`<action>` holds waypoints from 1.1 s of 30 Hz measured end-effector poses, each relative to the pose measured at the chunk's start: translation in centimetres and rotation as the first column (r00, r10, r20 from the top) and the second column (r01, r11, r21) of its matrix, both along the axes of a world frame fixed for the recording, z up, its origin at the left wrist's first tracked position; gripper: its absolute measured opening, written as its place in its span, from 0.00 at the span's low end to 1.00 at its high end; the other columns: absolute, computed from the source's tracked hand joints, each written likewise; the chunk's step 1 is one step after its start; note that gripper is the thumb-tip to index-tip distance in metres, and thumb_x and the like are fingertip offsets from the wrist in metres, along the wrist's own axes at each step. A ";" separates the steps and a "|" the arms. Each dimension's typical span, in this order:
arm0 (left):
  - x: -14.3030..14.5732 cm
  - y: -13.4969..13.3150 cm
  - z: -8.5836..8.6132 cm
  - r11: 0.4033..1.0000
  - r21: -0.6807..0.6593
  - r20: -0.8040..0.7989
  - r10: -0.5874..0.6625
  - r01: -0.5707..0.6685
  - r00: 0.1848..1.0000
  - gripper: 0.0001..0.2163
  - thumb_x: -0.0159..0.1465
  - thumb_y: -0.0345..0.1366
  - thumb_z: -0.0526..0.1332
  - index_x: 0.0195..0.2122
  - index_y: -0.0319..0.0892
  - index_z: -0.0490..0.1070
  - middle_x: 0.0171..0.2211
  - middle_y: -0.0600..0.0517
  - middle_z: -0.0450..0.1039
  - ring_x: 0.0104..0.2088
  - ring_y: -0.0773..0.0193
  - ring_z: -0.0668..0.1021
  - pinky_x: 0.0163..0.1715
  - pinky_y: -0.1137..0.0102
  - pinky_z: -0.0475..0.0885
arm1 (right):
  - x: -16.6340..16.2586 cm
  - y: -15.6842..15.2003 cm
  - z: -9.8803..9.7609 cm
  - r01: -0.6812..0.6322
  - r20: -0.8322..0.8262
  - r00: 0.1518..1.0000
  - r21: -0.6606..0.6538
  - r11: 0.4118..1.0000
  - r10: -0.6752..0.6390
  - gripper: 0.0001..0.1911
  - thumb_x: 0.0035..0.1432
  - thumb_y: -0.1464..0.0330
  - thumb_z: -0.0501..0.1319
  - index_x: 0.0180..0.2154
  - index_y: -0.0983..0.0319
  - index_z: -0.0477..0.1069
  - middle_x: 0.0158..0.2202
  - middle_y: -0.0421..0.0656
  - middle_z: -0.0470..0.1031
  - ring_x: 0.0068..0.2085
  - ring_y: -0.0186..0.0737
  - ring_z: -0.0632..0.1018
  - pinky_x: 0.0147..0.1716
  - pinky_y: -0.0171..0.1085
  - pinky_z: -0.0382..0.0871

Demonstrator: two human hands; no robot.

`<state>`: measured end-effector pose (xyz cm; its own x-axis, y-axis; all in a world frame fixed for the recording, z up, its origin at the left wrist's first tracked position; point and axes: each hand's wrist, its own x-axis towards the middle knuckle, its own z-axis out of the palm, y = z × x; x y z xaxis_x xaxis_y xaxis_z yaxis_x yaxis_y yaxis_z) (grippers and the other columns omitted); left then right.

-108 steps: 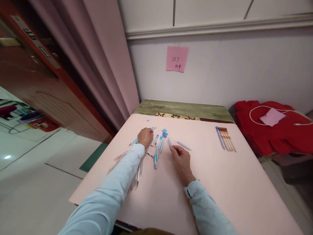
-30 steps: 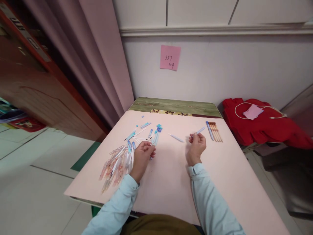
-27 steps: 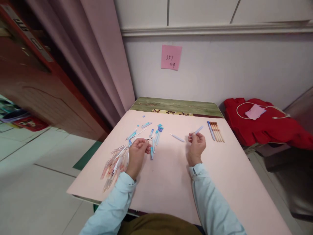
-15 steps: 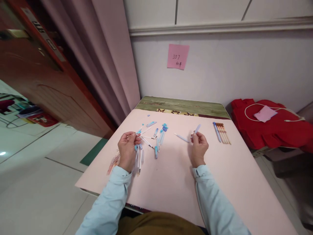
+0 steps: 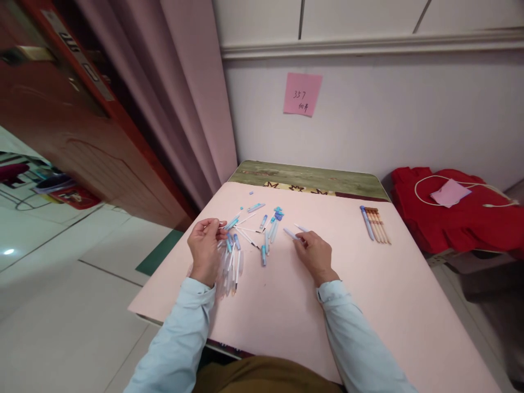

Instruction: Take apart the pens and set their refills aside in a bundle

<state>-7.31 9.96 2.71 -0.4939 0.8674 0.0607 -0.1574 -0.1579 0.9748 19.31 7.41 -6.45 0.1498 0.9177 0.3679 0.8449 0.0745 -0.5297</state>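
On the pink tabletop [image 5: 286,322] lies a scatter of blue and white pen parts [image 5: 262,232]. My left hand [image 5: 203,248] is raised just over the left of the scatter, fingers curled in a pinch on a thin white refill [image 5: 229,223]. A bunch of clear pen barrels [image 5: 231,267] lies under and beside that hand. My right hand [image 5: 314,254] rests on the table to the right of the scatter, fingers closed on a pale blue pen barrel [image 5: 290,233]. Another pale piece [image 5: 302,227] lies just beyond its fingertips.
A row of several assembled pens [image 5: 375,224] lies at the table's far right. A green wooden surface [image 5: 307,177] sits behind the table, under a pink note [image 5: 302,94] on the wall. Red cloth with a white cable [image 5: 454,210] lies right; a curtain [image 5: 184,109] hangs left.
My right hand has dropped from mid-air and moved left to the table beside the scatter, still with the pale blue barrel. My left hand lifted a thin refill off the pile.
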 end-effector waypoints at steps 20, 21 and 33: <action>-0.6 -0.1 -0.2 1.000 0.028 -0.028 -0.010 0.011 1.000 0.11 0.54 0.40 0.67 0.35 0.39 0.73 0.36 0.49 0.77 0.23 0.72 0.73 0.24 0.74 0.69 | -1.0 -0.6 0.8 -0.079 0.008 0.997 0.011 0.997 0.079 0.07 0.60 0.66 0.60 0.37 0.56 0.77 0.33 0.40 0.77 0.33 0.38 0.76 0.32 0.35 0.61; -0.7 -0.1 -0.3 1.000 0.028 -0.033 -0.007 0.008 0.999 0.11 0.54 0.40 0.67 0.35 0.39 0.73 0.36 0.49 0.77 0.23 0.72 0.73 0.24 0.74 0.69 | -0.9 -0.6 0.7 -0.074 0.015 0.997 0.006 0.997 0.074 0.07 0.60 0.65 0.60 0.37 0.56 0.77 0.33 0.40 0.77 0.33 0.38 0.76 0.32 0.35 0.61; 0.9 -1.2 -3.2 0.811 -0.432 -0.533 -0.582 0.395 0.614 0.08 0.51 0.40 0.65 0.24 0.40 0.75 0.21 0.53 0.72 0.24 0.64 0.71 0.24 0.72 0.62 | -0.7 -0.4 0.3 -0.051 0.004 0.999 -0.050 0.997 0.052 0.07 0.59 0.65 0.61 0.38 0.55 0.78 0.34 0.39 0.78 0.34 0.37 0.76 0.32 0.34 0.61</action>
<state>-6.36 8.73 -0.45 0.0806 0.9945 -0.0672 0.5075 0.0171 0.8615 18.65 6.97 -6.15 0.1002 0.9414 0.3220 0.8432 0.0915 -0.5297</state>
